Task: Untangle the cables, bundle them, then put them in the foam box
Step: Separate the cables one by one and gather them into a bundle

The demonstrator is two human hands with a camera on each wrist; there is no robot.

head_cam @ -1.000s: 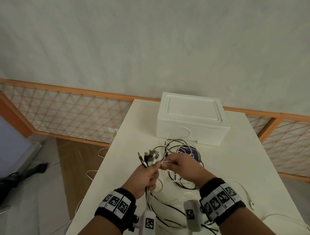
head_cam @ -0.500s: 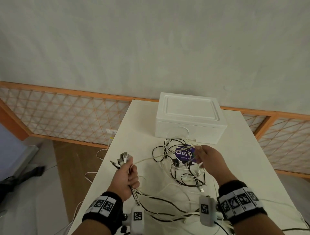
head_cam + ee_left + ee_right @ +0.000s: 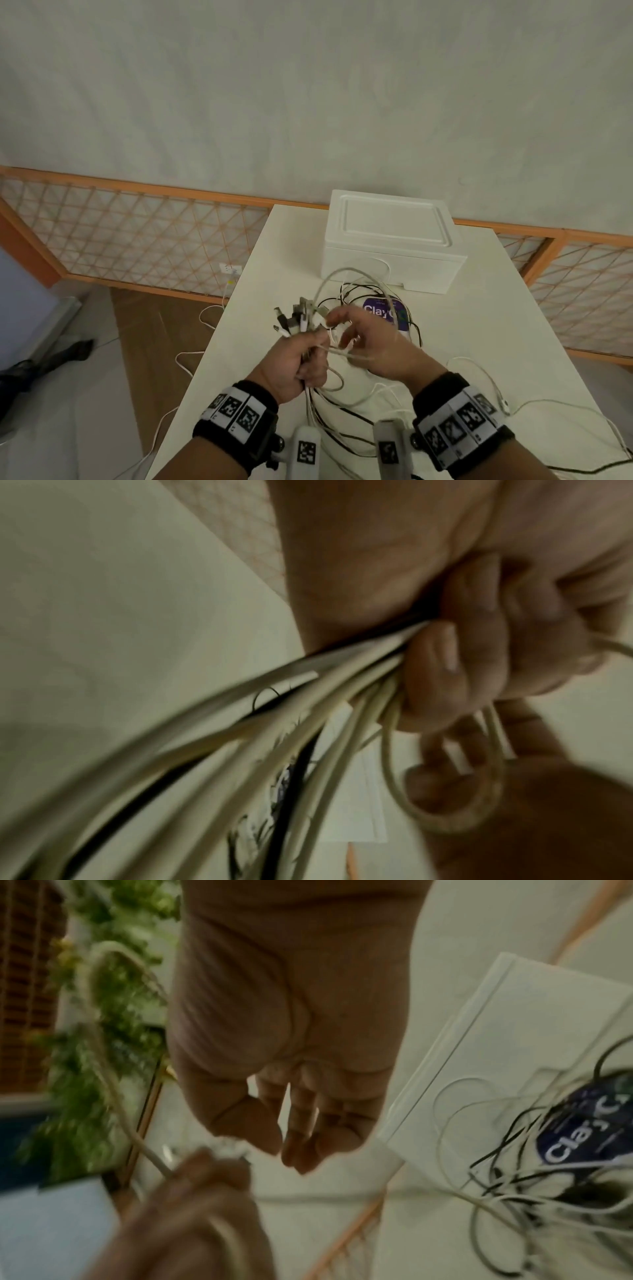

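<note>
Since half a second ago the right hand (image 3: pixel 371 346) has left the purple packet (image 3: pixel 385 313) and come back beside the left hand (image 3: pixel 298 359), so the two are now almost touching above the surface (image 3: pixel 479 342).

From the head view the left hand is fisted round a sheaf of cables (image 3: pixel 329 397), their plug ends (image 3: pixel 294 317) fanning up above the knuckles. The right hand has its fingers loosely spread; one pale cable loops over them, and whether it is pinched cannot be told.

Only the left wrist view shows the curled fingers (image 3: pixel 445 669) clamping white and black strands, blurred. Only the right wrist view shows the right fingertips (image 3: pixel 301 1150) bare, holding nothing plainly.

The foam box (image 3: pixel 390 246), lid on, sits near the far edge, with the remaining tangle (image 3: pixel 363 294) just in front of it. Bare surface lies right of the hands; the left edge is close to the left hand.
</note>
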